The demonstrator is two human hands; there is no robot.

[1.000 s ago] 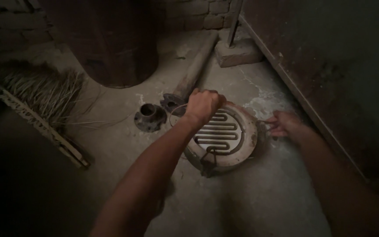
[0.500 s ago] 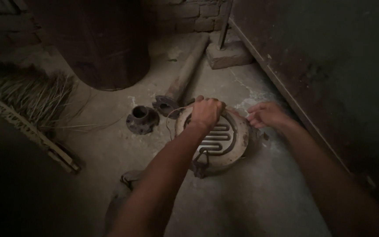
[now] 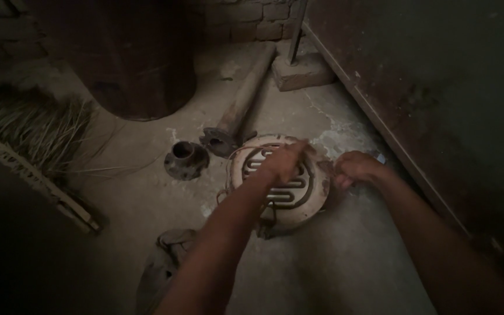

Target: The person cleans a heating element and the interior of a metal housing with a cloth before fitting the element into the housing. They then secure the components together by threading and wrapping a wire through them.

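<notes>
**A:** Heater plate [image 3: 284, 184] is flat on the concrete floor [image 3: 333, 262], centre of view, coil channels facing up. Metal door [image 3: 438, 87] runs along the right.

**B:** Hands?

**A:** Left hand [image 3: 284, 160] is over the far half of the plate, fingers stretched toward the far rim, touching or just above the coil. Not gripping anything that I can see. A second ago it was bunched up on the far-left rim, so it has opened out and slid right.

**B:** Right?

**A:** Right hand [image 3: 357, 168] is clenched at the plate's right edge. Looks pinched on something small there, too dark to say what. It has come in from further right and is now right at the rim.

**B:** Plate moved?

**A:** Hard to call, the camera shifted too. It sits about the same relative to the flange [image 3: 185, 160] on its left and the pipe [image 3: 243, 105] running away behind it. Thin wire [image 3: 228, 175] loops off the plate's left side.

**B:** Meaning?

**A:** My read: both hands have closed in on the plate, attention moving from the left rim to the right one.

**B:** Other stuff?

**A:** Broom [image 3: 36, 140] far left, brick [image 3: 304, 73] at the door's foot, dark rag [image 3: 167, 262] near me.
</notes>
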